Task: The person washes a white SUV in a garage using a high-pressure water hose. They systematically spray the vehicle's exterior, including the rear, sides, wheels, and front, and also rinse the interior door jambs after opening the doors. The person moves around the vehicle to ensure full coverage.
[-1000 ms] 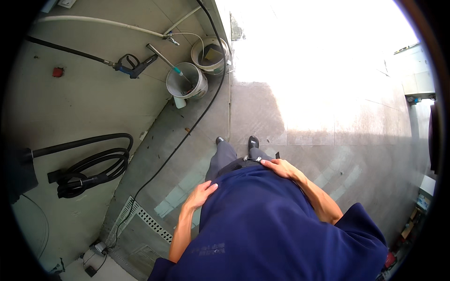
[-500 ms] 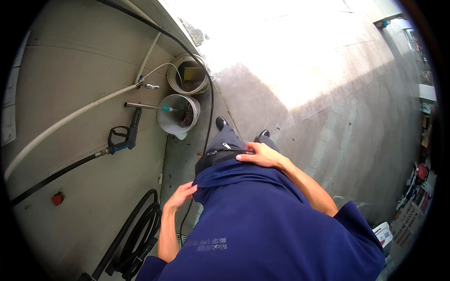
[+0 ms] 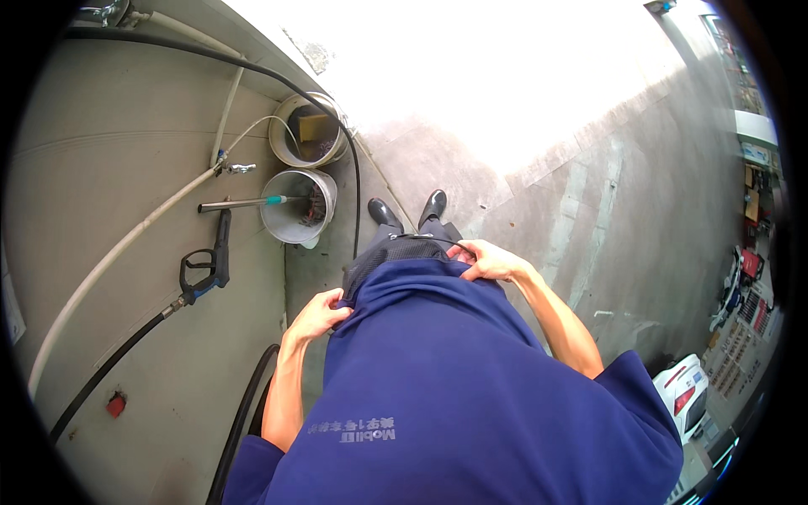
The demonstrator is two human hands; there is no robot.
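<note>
A dark blue shirt [image 3: 471,362] covers my front, its hem bunched at the waist. At the hem's left corner, my left hand [image 3: 316,318] is closed, pinching the cloth between thumb and fingers. My right hand [image 3: 492,260] grips the hem on the other side, thumb over the cloth and fingers curled under beside a thin black cord. Between the two hands a black mesh waist pouch [image 3: 383,257] with a zipper [image 3: 411,236] shows from under the shirt. Part of it is hidden by the cloth.
Two buckets, one greyish white [image 3: 282,225] with a metal-handled tool [image 3: 240,204], one cream [image 3: 280,145] with a yellow sponge [image 3: 316,129], stand by the left wall. A spray gun [image 3: 204,266], black hose [image 3: 109,362] and tap [image 3: 241,168] are there too. A white car [image 3: 683,391] is far right.
My right hand has shifted a little to the right and now grips the hem at the pouch's side. The left hand still pinches the shirt. My view has shifted, and both shoes show more fully.
</note>
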